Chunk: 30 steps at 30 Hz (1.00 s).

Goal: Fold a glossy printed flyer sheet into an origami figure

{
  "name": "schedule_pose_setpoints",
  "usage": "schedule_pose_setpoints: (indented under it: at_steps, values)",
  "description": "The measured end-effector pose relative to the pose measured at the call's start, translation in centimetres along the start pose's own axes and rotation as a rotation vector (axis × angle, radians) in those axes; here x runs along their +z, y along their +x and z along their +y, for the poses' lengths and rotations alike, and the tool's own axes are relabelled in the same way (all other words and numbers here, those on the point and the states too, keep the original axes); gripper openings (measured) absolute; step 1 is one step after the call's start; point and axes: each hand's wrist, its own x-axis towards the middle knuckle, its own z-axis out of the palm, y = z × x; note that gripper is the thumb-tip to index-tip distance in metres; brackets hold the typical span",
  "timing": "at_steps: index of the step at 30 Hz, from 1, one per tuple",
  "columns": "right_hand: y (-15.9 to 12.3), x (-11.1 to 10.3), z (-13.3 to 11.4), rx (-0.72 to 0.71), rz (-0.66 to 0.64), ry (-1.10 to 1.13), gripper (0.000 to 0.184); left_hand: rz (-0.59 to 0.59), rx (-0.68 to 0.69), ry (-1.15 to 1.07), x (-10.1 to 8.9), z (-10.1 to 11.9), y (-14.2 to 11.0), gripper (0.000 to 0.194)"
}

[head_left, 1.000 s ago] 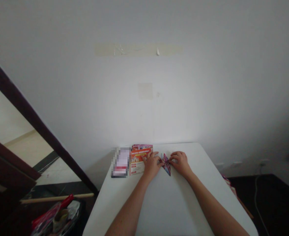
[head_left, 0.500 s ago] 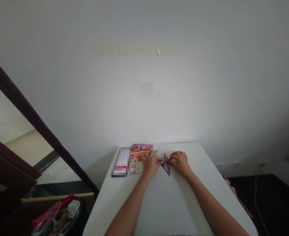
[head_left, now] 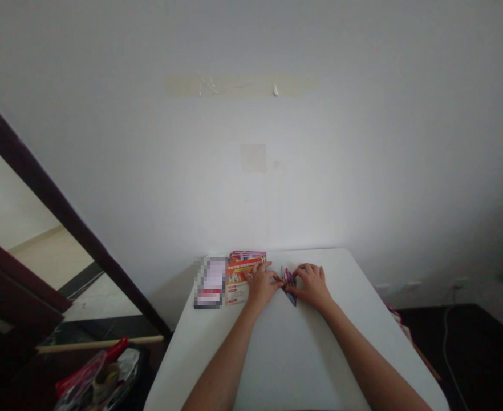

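A small folded paper piece (head_left: 289, 282), pink and blue, lies on the white table (head_left: 294, 348) near its far edge. My left hand (head_left: 262, 283) rests beside it on the left, its fingertips pinching the paper's left side. My right hand (head_left: 311, 283) presses on the paper from the right, fingers curled over it. Both hands nearly meet above the fold, hiding much of the paper.
An orange leaflet on a small stack (head_left: 239, 276) lies left of my left hand, with a blurred-out flat item (head_left: 211, 282) further left. The wall stands right behind the table. A bag with red parts (head_left: 97, 379) sits on the floor at the left.
My right hand has slid left over the folded paper, covering more of it. The paper looks narrower now. My left hand stays in place.
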Motion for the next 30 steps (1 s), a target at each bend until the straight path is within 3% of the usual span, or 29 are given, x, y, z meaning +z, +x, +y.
schedule_pose_setpoints:
  at_steps: [14, 24, 26, 30]
  values:
    - [0.1, -1.6, 1.3, -0.084, -0.201, 0.083, 0.067, 0.021, 0.01, 0.004, 0.2, -0.2, 0.0, 0.012]
    - [-0.2, -1.7, 1.8, -0.102, -0.225, 0.1, 0.071, -0.001, -0.006, 0.024, 0.0, -0.1, 0.0, 0.015]
    - [-0.1, -1.3, 1.9, -0.108, -0.194, 0.097, 0.065, 0.01, -0.009, 0.023, 0.0, -0.1, -0.1, 0.014]
    - [0.2, -0.5, 1.9, -0.075, -0.077, 0.127, 0.033, 0.025, 0.012, -0.004, 0.0, 0.0, -0.1, 0.01]
